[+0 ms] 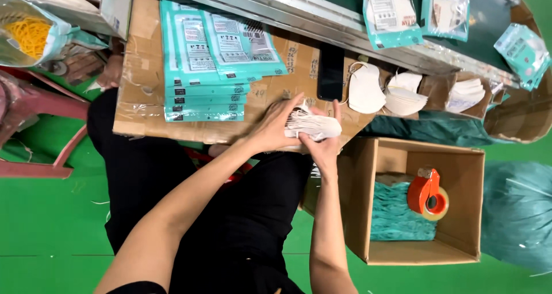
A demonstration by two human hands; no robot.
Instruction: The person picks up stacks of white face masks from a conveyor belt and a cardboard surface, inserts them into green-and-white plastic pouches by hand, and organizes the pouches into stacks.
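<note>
Both my hands close on a small stack of white folded face masks [313, 126] over the near edge of a cardboard work board [138, 93]. My left hand [273, 127] grips the stack from the left with fingers spread over its top. My right hand [323, 145] holds it from below and the right. A pile of flat teal packaging bags [207, 70] lies on the board to the left of my hands. More white masks [366, 90] lie in stacks to the right.
A black phone [330, 71] lies on the board beyond my hands. An open cardboard box [471, 213] at the right holds teal bags and an orange tape dispenser [426, 193]. Filled teal packs [391, 12] lie on a green conveyor. A red stool [40, 133] stands left.
</note>
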